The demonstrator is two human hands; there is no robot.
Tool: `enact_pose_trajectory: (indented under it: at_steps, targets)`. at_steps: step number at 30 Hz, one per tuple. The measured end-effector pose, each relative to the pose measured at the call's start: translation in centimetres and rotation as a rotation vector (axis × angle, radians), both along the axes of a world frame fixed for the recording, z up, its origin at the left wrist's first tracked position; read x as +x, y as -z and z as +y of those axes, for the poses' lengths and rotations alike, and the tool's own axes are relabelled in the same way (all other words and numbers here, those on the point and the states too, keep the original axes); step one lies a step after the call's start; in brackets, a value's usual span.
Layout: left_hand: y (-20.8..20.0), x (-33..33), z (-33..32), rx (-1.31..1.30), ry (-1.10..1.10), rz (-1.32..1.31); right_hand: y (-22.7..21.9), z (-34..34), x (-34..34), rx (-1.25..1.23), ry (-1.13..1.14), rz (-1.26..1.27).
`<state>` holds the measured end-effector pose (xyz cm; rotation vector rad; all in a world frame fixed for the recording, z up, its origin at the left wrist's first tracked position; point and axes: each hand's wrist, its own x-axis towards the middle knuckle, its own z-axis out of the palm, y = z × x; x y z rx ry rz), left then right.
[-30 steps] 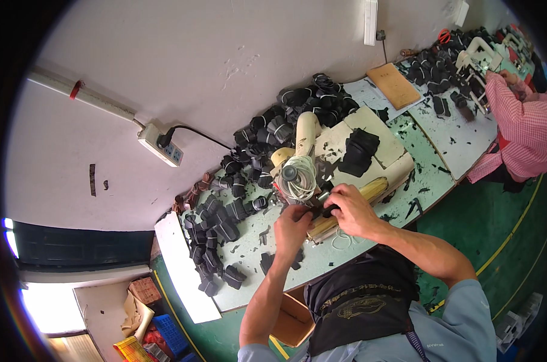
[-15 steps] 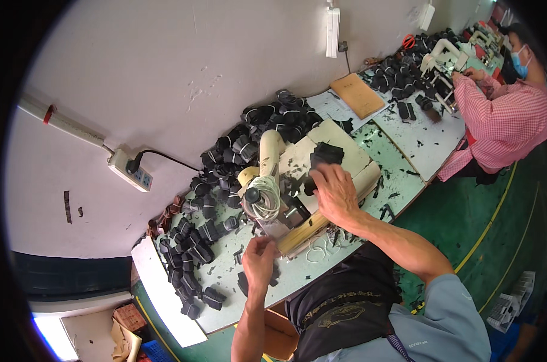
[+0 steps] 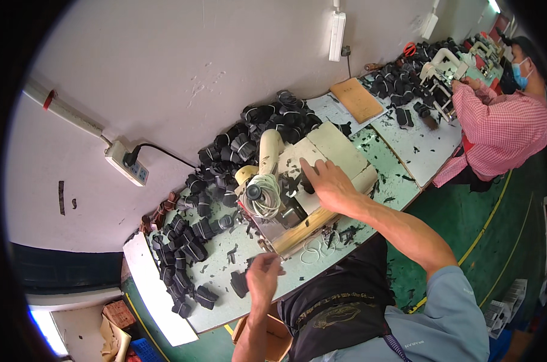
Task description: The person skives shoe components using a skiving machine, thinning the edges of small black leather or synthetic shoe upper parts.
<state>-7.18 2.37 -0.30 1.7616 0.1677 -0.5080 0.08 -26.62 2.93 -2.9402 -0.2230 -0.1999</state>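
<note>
A cream machine with a curved arm (image 3: 269, 154) and a flat top plate (image 3: 340, 148) stands on the table in front of me. My right hand (image 3: 332, 187) is over the plate, fingers reaching forward around a small black fabric piece (image 3: 308, 183). The palm hides part of that piece. Near the table's front edge, my left hand (image 3: 264, 279) hangs with fingers loosely curved and a gap at the thumb; nothing shows in it. Just left of it lies a black fabric bundle (image 3: 239, 283). A wooden strip (image 3: 307, 231) runs along the machine's near side.
Tied black bundles are heaped behind the machine (image 3: 285, 114) and at the table's left (image 3: 180, 253). White bands (image 3: 313, 250) and black scraps lie by the front edge. A brown notebook (image 3: 357, 99) rests at the back right. Beyond, a person in a checked pink shirt (image 3: 503, 130) works.
The black bundle that lay on the plate beyond my right hand no longer shows there. My right fingers have moved forward and left. My left hand has drawn down, away from the machine's corner.
</note>
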Motion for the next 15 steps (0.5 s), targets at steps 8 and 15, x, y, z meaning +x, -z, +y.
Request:
enact_pose_trajectory:
  at_steps: [8,15]
  targets:
    - [-1.5,-2.3,-6.4,-0.395,0.131,0.215,0.3,1.4,-5.0,0.768,0.094,0.121]
    - [0.5,-4.7,-7.0,-0.851,0.004,0.564,5.5,9.8,-15.3,1.018,0.033,0.241]
